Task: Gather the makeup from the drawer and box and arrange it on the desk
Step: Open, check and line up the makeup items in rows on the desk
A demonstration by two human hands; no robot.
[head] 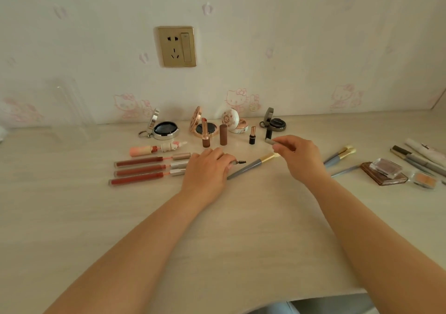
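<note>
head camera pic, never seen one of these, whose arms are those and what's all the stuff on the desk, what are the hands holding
The single picture comes from a camera worn on a person's head, looking down, so the two bare arms are that person's own. No robot is involved. On the desk lie open compacts, standing lipsticks, three lip gloss tubes, makeup brushes and eyeshadow palettes. The left hand grips a small spoolie brow brush. The right hand pinches a thin grey cap or pencil piece; which one is unclear.
</note>
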